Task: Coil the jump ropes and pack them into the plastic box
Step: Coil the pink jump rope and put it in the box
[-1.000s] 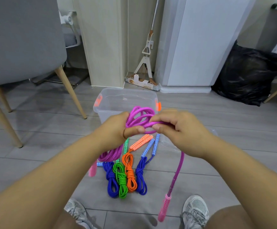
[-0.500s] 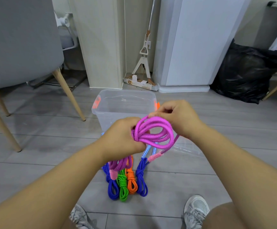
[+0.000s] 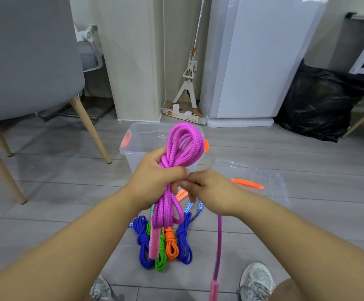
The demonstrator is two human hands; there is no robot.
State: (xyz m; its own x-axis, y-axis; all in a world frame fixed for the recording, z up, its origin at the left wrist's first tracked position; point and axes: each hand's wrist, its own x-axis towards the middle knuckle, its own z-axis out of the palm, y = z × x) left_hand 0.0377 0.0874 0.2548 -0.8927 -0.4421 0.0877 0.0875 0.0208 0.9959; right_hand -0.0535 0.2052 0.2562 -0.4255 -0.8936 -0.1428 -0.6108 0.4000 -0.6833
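Note:
My left hand (image 3: 155, 179) grips a folded magenta jump rope (image 3: 183, 148) around its middle, loops standing up above the fist and hanging below it. One pink handle (image 3: 153, 244) dangles under the bundle. My right hand (image 3: 207, 192) sits just right of the left, fingers curled on the rope's free end, which hangs down to a second pink handle (image 3: 214, 288). The clear plastic box (image 3: 133, 153) with orange latches stands open on the floor behind the rope. Coiled blue (image 3: 143, 242), green (image 3: 160, 257), orange (image 3: 171, 246) and blue (image 3: 185, 242) ropes lie on the floor below my hands.
The box's clear lid (image 3: 250, 181) with an orange latch lies on the floor to the right. A grey chair (image 3: 24, 61) stands left, a mop (image 3: 187, 79), white appliance (image 3: 252, 61) and black bag (image 3: 320, 105) behind. My shoes (image 3: 257, 279) are at the bottom.
The rope bundle has turned upright, its loops now above my left fist. My right hand dropped from the top of the loops to just below and right of the left, pulling the free end down.

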